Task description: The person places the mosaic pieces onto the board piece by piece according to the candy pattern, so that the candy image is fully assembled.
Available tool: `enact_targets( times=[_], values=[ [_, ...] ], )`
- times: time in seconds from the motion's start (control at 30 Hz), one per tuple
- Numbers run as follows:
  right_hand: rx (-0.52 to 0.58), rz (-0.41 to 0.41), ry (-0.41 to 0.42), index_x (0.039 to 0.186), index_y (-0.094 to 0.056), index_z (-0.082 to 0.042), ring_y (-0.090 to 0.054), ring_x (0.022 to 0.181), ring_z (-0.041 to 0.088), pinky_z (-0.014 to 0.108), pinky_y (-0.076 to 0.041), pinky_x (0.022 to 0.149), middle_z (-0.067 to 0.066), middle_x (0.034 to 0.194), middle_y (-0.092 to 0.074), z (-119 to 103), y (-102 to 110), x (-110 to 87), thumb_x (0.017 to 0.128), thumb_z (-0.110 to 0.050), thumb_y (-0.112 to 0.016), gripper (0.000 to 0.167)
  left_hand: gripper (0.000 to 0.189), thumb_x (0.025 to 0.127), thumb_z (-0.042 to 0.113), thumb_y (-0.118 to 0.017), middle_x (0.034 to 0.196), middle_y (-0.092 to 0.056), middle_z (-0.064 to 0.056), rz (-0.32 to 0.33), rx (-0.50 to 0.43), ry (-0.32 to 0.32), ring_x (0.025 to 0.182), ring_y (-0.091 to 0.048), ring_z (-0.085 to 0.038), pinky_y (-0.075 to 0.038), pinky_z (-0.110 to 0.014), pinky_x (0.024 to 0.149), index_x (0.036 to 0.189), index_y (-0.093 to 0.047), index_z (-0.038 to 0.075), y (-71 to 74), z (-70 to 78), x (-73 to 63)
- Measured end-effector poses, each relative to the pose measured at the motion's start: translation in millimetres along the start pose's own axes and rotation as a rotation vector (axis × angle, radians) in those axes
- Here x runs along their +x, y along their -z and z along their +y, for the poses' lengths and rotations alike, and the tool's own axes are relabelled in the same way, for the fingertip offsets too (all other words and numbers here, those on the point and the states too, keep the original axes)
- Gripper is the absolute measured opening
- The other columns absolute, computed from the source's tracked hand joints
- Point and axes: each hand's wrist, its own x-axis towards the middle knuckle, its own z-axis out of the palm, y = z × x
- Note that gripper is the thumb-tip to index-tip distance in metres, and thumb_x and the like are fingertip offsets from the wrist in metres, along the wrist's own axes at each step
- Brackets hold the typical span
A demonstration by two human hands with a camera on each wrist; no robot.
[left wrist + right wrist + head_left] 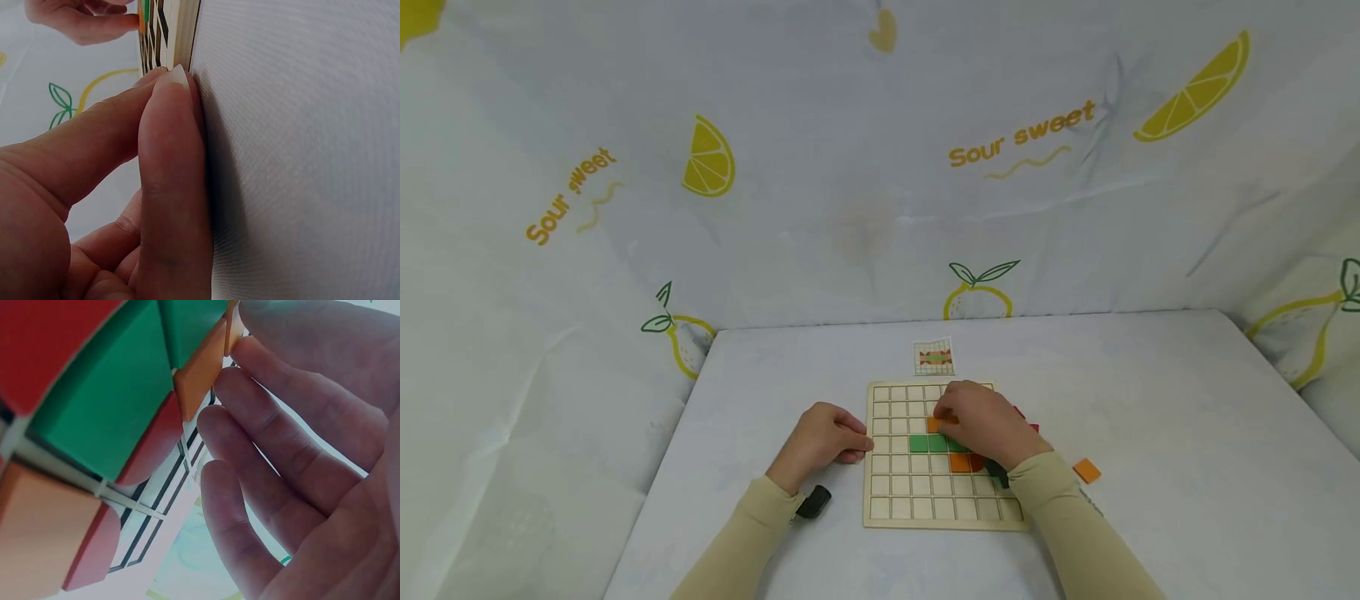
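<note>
A light wooden grid board lies flat on the table, with flat colored tiles in its middle cells. My left hand is at its left edge, thumb and index fingertips pinching the rim, close over the table. Over the upper middle cells, my right hand pinches an orange tile between thumb and index finger, right at the grid. Another orange tile sits beside it. Green tiles form a row below, partly hidden by the right hand. Under that row are an orange tile and a rounded red tile.
A small printed pattern card lies beyond the board's far edge. A loose orange tile rests to the right of the board, and red pieces show past the right hand. A white printed cloth hangs behind the table.
</note>
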Motion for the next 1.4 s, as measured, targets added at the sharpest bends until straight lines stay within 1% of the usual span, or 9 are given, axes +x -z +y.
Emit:
enact_targets(
  times=[0.17,0.23,0.33,0.53,0.73,0.83,0.97,1.23,1.4],
  values=[
    [-0.002,0.008,-0.015,0.103,-0.084,-0.016,-0.063,0.091,0.012,0.036,-0.060,0.086,-0.006,0.099,-0.070,4.7,5.6,-4.3,0.097,-0.022,-0.082,0.009,0.024,0.084,0.013,-0.093,0.085,-0.080,-0.007,-0.001,-0.004,0.002,0.069,-0.076,-0.012,-0.065,-0.027,0.067,0.100,-0.077,0.004,-1.0,1.9,0.2],
    [0.000,0.013,-0.037,0.104,-0.084,-0.015,-0.064,0.093,0.013,0.039,-0.061,0.088,-0.006,0.099,-0.071,9.5,10.7,-9.3,0.097,-0.022,-0.081,0.010,0.024,0.084,0.013,-0.093,0.085,-0.080,-0.007,-0.001,-0.003,0.005,0.070,-0.076,-0.012,-0.065,-0.027,0.067,0.100,-0.077,0.004,-1.5,1.8,0.7],
    [0.000,0.015,-0.094,0.106,-0.083,-0.014,-0.066,0.097,0.015,0.043,-0.062,0.093,-0.005,0.102,-0.071,18.1,22.1,-22.0,0.098,-0.023,-0.080,0.012,0.025,0.084,0.013,-0.093,0.085,-0.080,-0.007,0.002,-0.004,0.017,0.070,-0.076,-0.013,-0.065,-0.027,0.067,0.100,-0.077,0.004,-1.3,1.8,0.6],
    [-0.017,-0.013,-0.211,0.106,-0.082,-0.016,-0.063,0.096,0.019,0.044,-0.063,0.088,-0.001,0.105,-0.072,43.1,42.9,-61.3,0.096,-0.022,-0.082,0.012,0.025,0.083,0.014,-0.094,0.086,-0.080,-0.007,0.016,0.018,0.028,0.071,-0.076,-0.013,-0.065,-0.027,0.068,0.100,-0.077,0.004,-0.7,1.0,-0.3],
    [-0.056,-0.040,-0.289,0.106,-0.083,-0.015,-0.067,0.108,0.030,0.053,-0.064,0.093,0.005,0.113,-0.073,73.3,53.0,-102.2,0.093,-0.021,-0.085,0.015,0.027,0.083,0.015,-0.094,0.089,-0.080,-0.006,0.017,0.033,0.025,0.073,-0.076,-0.012,-0.065,-0.027,0.068,0.102,-0.078,0.004,-1.6,-0.8,-0.8],
    [-0.064,-0.049,-0.292,0.107,-0.083,-0.014,-0.068,0.108,0.032,0.055,-0.064,0.093,0.004,0.112,-0.074,84.5,55.0,-118.2,0.090,-0.020,-0.088,0.018,0.028,0.083,0.015,-0.094,0.089,-0.080,-0.006,0.013,0.029,0.019,0.073,-0.076,-0.012,-0.065,-0.027,0.069,0.102,-0.078,0.004,-2.4,-0.3,-0.8],
    [-0.078,-0.047,-0.264,0.103,-0.083,-0.015,-0.069,0.102,0.026,0.052,-0.064,0.091,-0.002,0.105,-0.073,94.4,52.6,-132.0,0.087,-0.016,-0.090,0.017,0.027,0.083,0.014,-0.094,0.087,-0.081,-0.006,0.006,0.027,0.008,0.072,-0.076,-0.012,-0.065,-0.027,0.069,0.101,-0.078,0.003,-2.4,0.1,-1.2],
    [-0.093,-0.056,-0.289,0.103,-0.083,-0.017,-0.067,0.100,0.024,0.053,-0.065,0.093,-0.002,0.103,-0.072,103.8,46.6,-140.6,0.085,-0.011,-0.090,0.020,0.025,0.085,0.013,-0.092,0.086,-0.081,-0.006,-0.006,0.026,-0.007,0.072,-0.076,-0.011,-0.066,-0.026,0.068,0.102,-0.078,0.002,-1.4,0.7,-2.5],
    [-0.099,-0.047,-0.273,0.103,-0.083,-0.017,-0.067,0.099,0.022,0.052,-0.065,0.093,-0.004,0.103,-0.071,108.5,44.7,-144.8,0.084,-0.009,-0.091,0.022,0.024,0.085,0.013,-0.092,0.087,-0.080,-0.006,-0.002,0.041,-0.010,0.072,-0.075,-0.011,-0.066,-0.026,0.068,0.102,-0.078,0.002,-1.4,1.1,-1.3]
  ],
)
